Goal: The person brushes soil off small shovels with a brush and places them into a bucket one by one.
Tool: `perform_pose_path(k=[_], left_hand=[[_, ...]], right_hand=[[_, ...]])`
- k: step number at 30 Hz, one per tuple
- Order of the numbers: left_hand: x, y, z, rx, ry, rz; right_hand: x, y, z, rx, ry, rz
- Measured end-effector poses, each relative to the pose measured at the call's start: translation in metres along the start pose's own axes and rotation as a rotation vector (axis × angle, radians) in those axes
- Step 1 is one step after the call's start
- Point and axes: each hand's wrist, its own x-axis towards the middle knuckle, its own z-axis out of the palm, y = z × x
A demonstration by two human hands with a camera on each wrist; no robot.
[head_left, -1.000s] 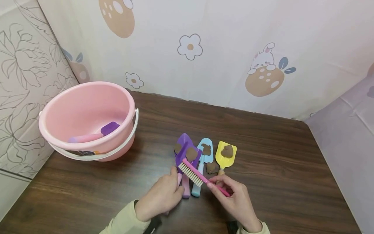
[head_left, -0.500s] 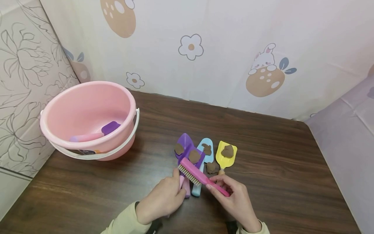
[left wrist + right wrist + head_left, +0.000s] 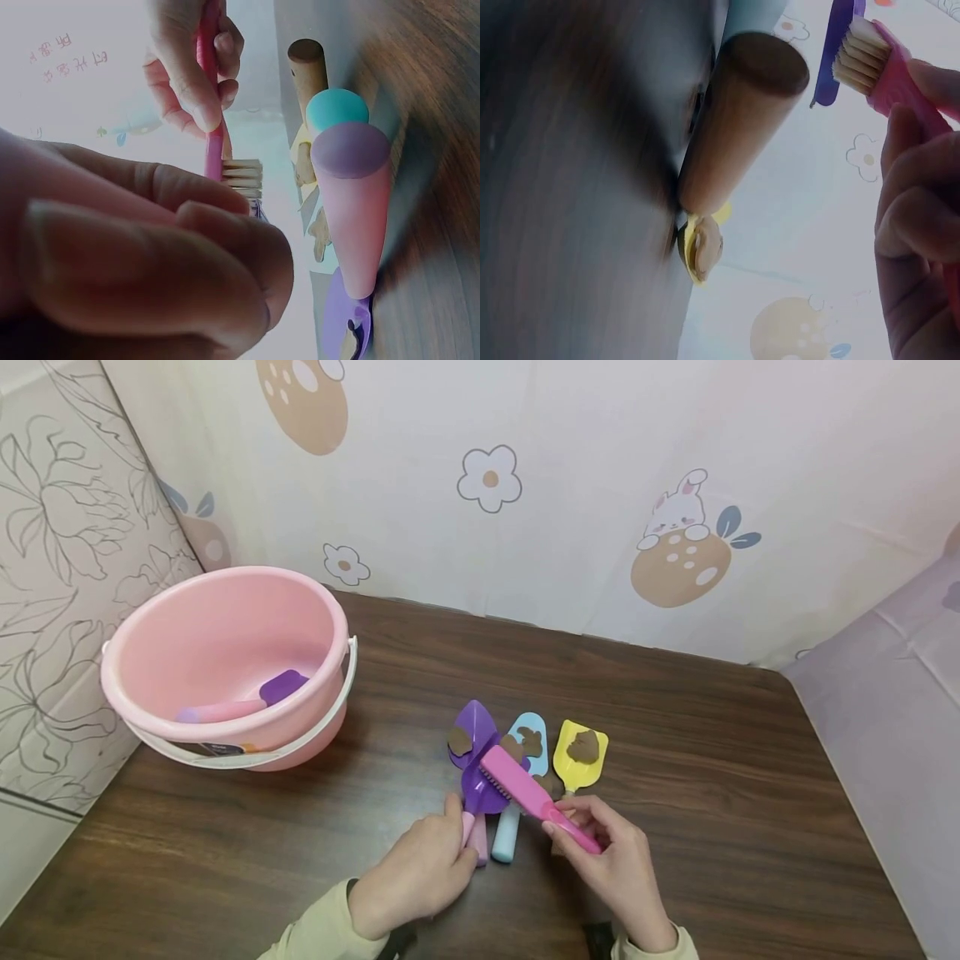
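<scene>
My left hand (image 3: 420,868) grips the pink handle of a purple toy shovel (image 3: 480,789), its blade held over the other shovels. In my right hand (image 3: 615,868), a pink brush (image 3: 517,781) is pinched by its handle, bristles down against that blade. The right wrist view shows the bristles (image 3: 861,60) at the purple blade. A brown clay-like lump (image 3: 512,747) sits at the blade's far end, partly hidden by the brush. Beneath lies a second purple shovel (image 3: 477,720) bearing a brown lump (image 3: 459,741).
To the right lie a light blue shovel (image 3: 506,837) and a yellow shovel (image 3: 574,778) with a wooden handle (image 3: 742,127), both bearing brown pieces. Between them is another lump (image 3: 551,785). A pink bucket (image 3: 225,581) at left contains a purple-and-pink shovel (image 3: 281,686).
The brush has moved up and right over the held blade, its back now turned upward. The lump on that blade has shifted toward its far end. My left hand has barely moved.
</scene>
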Motion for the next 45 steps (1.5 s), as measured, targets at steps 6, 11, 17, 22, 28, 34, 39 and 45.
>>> perform_pose_path(k=[6, 11, 17, 22, 28, 34, 39, 45], left_hand=[[-0.001, -0.001, 0.001, 0.007, 0.005, 0.02], [-0.003, -0.001, 0.001, 0.021, -0.008, 0.054], [-0.001, 0.0, -0.003, 0.0, -0.017, 0.04], [-0.001, -0.001, -0.004, -0.006, -0.018, 0.044], [0.001, -0.002, -0.004, -0.001, -0.004, 0.054], [0.002, -0.002, -0.004, -0.011, -0.023, 0.029], [0.001, 0.0, -0.005, -0.04, -0.054, 0.01], [-0.001, 0.001, -0.005, -0.048, -0.045, 0.03]], right_hand=[[0.002, 0.004, -0.002, -0.055, 0.067, 0.037], [0.005, 0.01, -0.008, -0.137, 0.204, 0.056], [0.005, 0.015, -0.01, -0.144, 0.268, 0.124], [0.004, 0.011, -0.008, -0.039, 0.233, 0.109], [0.0, 0.003, -0.004, 0.106, 0.049, -0.06], [-0.001, 0.0, 0.001, 0.086, -0.054, -0.173], [-0.002, 0.002, 0.004, 0.099, -0.016, -0.215], [-0.001, 0.004, 0.004, 0.095, 0.002, -0.161]])
